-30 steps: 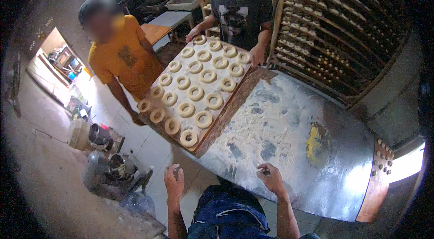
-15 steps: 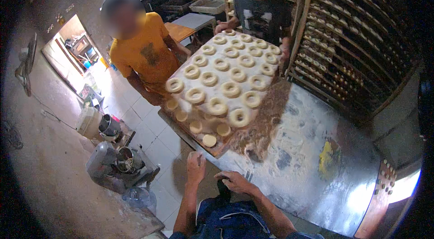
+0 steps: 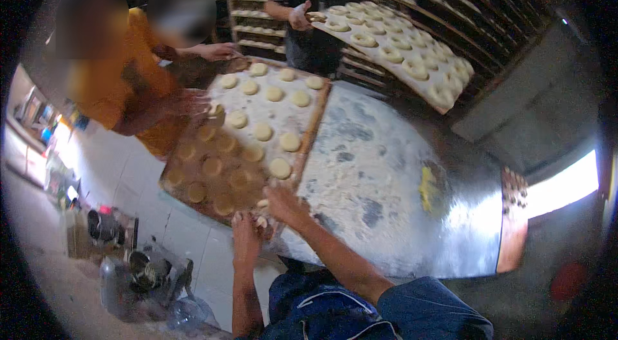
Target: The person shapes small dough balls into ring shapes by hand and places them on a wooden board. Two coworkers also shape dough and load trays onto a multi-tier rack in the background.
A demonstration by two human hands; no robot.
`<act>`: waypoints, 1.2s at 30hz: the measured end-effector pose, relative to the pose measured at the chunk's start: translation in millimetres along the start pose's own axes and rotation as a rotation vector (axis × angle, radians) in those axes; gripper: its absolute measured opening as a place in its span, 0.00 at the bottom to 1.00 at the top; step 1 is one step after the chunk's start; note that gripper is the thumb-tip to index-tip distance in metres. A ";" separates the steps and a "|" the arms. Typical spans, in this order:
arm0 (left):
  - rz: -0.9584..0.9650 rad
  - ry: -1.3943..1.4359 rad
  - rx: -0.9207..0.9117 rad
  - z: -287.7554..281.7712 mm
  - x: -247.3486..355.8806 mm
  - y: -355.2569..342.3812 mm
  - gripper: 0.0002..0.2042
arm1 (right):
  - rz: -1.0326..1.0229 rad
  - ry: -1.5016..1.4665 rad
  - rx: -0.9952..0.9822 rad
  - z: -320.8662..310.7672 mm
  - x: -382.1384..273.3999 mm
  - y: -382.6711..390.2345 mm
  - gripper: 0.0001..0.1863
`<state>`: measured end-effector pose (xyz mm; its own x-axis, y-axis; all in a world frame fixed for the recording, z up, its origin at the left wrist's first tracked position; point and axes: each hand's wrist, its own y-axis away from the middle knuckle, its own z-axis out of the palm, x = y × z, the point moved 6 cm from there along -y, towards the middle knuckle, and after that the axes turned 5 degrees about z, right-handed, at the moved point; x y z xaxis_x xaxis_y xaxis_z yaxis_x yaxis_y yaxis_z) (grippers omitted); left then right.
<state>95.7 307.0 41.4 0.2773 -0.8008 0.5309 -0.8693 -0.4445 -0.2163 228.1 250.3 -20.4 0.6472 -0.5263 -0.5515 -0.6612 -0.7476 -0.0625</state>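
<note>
At the near corner of a floured board of dough rounds [image 3: 273, 93], my two hands work close together. My left hand [image 3: 246, 232] is curled at the board's near edge, its fingertips beside a small pale bit of dough [image 3: 261, 221]. My right hand [image 3: 284, 204] reaches over the corner with bent fingers, next to a dough round partly hidden by it. Both hands look closed, but what lies inside the fingers is hidden and blurred. Several rounds on the left part of the board lie in brown shadow.
A person in an orange shirt [image 3: 138, 92] reaches over the board's far left. Another in a dark shirt [image 3: 312, 18] holds a tilted board of dough rings [image 3: 393, 50] before the racks. A floury metal table [image 3: 360, 211] lies right; mixers [image 3: 151, 266] stand lower left.
The board of dough rings was lifted off and carried right to the racks, uncovering the rounds below. My hands moved onto the board's near corner, and the view turned right.
</note>
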 end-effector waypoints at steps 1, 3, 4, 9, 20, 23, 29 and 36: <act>-0.091 0.114 -0.051 0.7 -2.2 3.2 0.18 | 0.008 -0.133 -0.103 -6.8 1.0 7.0 0.14; -0.164 0.288 -0.122 -3.4 13.7 4.2 0.17 | 0.019 -0.407 -0.294 -44.9 -15.3 28.0 0.17; -0.146 0.354 -0.141 -8.3 34.6 4.2 0.17 | -0.025 -0.528 -0.076 -51.0 10.6 51.9 0.17; 0.163 0.467 -0.101 39.3 121.9 -1.1 0.18 | 0.369 -0.095 0.063 -139.6 127.1 139.2 0.10; -0.026 0.898 -0.377 160.8 229.3 16.1 0.15 | 0.565 -0.741 0.265 -187.1 189.3 223.8 0.20; -0.037 0.867 -0.356 171.8 251.2 29.7 0.12 | 0.573 -0.811 0.255 -207.2 187.4 246.6 0.29; -0.441 1.531 -0.391 201.6 295.6 68.1 0.15 | 0.320 -1.323 -0.003 -224.3 206.8 285.4 0.31; -0.489 1.787 -0.153 208.6 319.2 94.9 0.18 | 0.683 -1.034 -0.127 -175.2 268.2 300.8 0.25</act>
<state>187.0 -74.6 19.4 -0.1346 0.7370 0.6624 -0.9080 -0.3594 0.2154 269.3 -186.7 -41.3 -0.4542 -0.2996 -0.8390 -0.6664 -0.5108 0.5431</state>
